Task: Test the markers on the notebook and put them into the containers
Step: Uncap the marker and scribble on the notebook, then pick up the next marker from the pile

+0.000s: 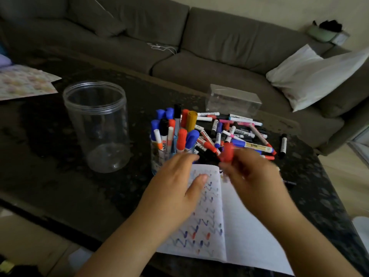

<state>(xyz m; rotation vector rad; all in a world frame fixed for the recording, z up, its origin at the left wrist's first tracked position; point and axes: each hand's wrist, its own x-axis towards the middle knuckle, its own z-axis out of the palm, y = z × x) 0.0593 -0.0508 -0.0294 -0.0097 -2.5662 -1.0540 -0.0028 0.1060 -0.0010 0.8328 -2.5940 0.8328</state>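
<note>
An open notebook [245,226] lies on the dark table, its left page covered in blue and red zigzag test marks. My right hand [251,176] grips a red marker [227,152] above the notebook's top edge; the hand is motion-blurred. My left hand [175,182] hovers over the left page with relaxed fingers, holding nothing. Behind it a small clear container [157,156] stands packed with upright markers. A pile of loose markers [235,130] lies beyond the notebook. A large clear jar [97,126] stands empty to the left.
A clear rectangular plastic box [233,100] sits behind the marker pile. One black marker [283,145] lies apart at the right. Patterned paper [22,82] lies at the table's far left. A grey sofa [199,43] with a white pillow [315,76] stands behind the table.
</note>
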